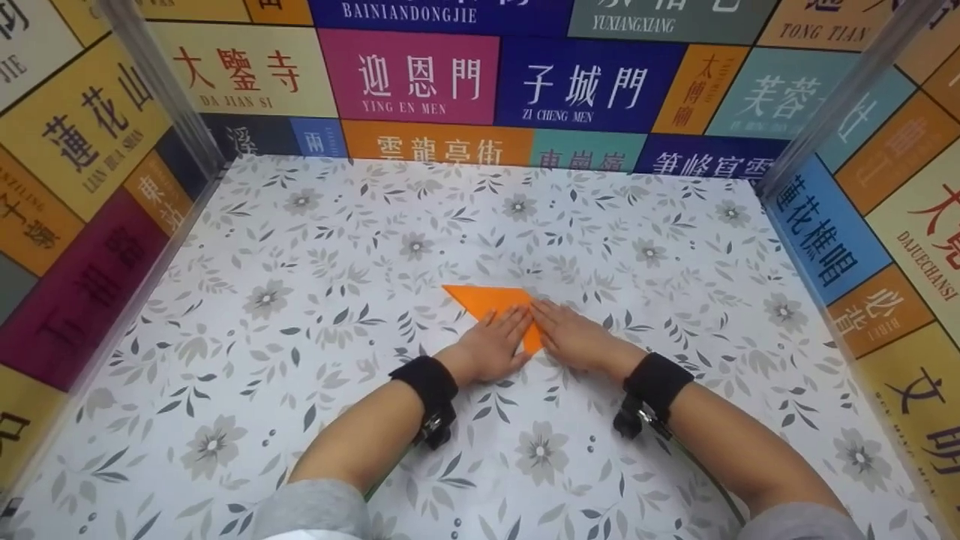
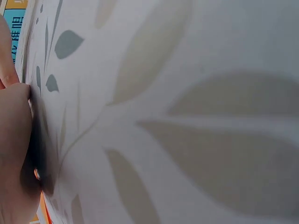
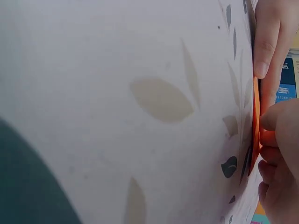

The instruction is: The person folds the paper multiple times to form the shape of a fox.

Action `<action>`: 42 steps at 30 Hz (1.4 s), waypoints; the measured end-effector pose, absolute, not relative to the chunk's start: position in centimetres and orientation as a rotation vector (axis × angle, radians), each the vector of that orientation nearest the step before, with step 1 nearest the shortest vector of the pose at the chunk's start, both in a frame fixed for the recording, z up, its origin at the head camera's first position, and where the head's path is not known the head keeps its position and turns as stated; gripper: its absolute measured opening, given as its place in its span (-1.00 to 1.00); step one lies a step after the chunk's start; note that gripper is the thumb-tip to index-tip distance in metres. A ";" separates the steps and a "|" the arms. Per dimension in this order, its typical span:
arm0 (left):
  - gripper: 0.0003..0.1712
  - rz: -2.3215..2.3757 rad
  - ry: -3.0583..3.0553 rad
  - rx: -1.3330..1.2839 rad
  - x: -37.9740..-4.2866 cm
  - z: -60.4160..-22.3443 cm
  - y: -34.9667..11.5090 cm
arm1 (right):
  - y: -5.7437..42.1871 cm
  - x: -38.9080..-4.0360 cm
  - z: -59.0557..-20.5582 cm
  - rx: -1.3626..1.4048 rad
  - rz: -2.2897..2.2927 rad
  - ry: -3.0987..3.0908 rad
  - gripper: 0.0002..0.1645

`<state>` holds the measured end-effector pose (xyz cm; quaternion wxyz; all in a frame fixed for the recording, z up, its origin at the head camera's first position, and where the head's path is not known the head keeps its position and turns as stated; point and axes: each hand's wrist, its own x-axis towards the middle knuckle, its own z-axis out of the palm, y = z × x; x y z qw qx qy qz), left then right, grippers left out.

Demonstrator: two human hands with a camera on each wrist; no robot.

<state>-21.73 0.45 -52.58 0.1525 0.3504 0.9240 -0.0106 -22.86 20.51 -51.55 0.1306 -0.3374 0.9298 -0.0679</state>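
A folded sheet of orange paper (image 1: 487, 298) lies on the flowered tabletop, with a pointed corner reaching to the left and another toward the person. Across its lower left part the left hand (image 1: 491, 346) rests flat, fingers extended. From the other side the right hand (image 1: 576, 336) presses its extended fingers along the paper's right edge, fingertips close to those of the left. The hands cover part of the sheet. In the right wrist view the paper (image 3: 255, 123) shows as a thin orange strip beneath the fingers; the left wrist view shows mostly tabletop beside the hand (image 2: 14, 135).
White cloth with grey flowers and leaves covers the table (image 1: 300, 420). Colourful panels (image 1: 420, 79) with printed characters stand behind it and at both sides. Clear corner posts (image 1: 169, 90) rise at the back. Black bands (image 1: 427, 382) with small cameras wrap both wrists.
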 end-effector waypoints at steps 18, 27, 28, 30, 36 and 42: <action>-0.04 0.279 2.656 0.929 -23.5 -51.9 -1.0 | 20.7 -23.8 -51.4 -1.004 -0.189 2.649 -0.32; -0.15 0.420 2.876 0.552 -27.1 -50.0 -6.7 | 20.5 -23.6 -51.5 -0.988 -0.189 2.655 -0.30; -0.17 0.432 2.885 0.514 -27.3 -50.1 -7.2 | 20.6 -23.5 -51.6 -0.986 -0.189 2.657 -0.30; -0.19 0.468 2.885 0.449 -27.5 -50.4 -8.1 | 20.7 -23.5 -51.7 -0.986 -0.190 2.660 -0.28; -0.22 0.490 2.869 0.383 -27.8 -51.2 -9.2 | 20.8 -23.3 -51.8 -0.983 -0.203 2.663 -0.25; -0.24 0.451 2.874 0.381 -28.1 -51.1 -9.1 | 20.7 -23.3 -51.8 -0.957 -0.198 2.664 -0.24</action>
